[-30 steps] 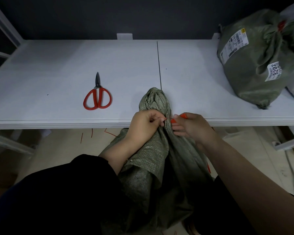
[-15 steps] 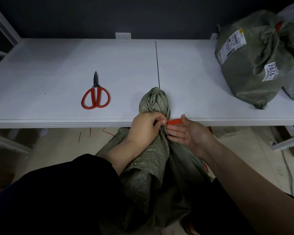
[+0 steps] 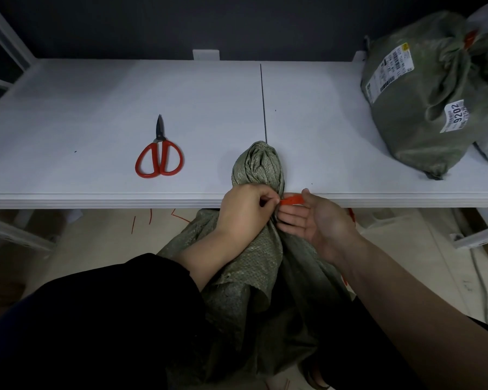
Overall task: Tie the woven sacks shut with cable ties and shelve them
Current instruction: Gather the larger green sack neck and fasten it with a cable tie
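Sack (image 3: 251,277) hangs below the grip, body slack, against the dark clothing. Left hand (image 3: 245,209): fingers curled tight round the sack's neck, squeezing it closed. Right hand (image 3: 319,220), just right of that grip: palm up, thumb and forefinger pinching an orange cable tie (image 3: 292,199) that meets the neck (its far end is hidden behind the sack). Bunched top stands above the grip, leaning on the white shelf (image 3: 96,198) edge. Beyond and left of the grip: red-handled scissors (image 3: 159,159), closed. Far right: tied sacks (image 3: 420,108) with labels, lying on the shelf.
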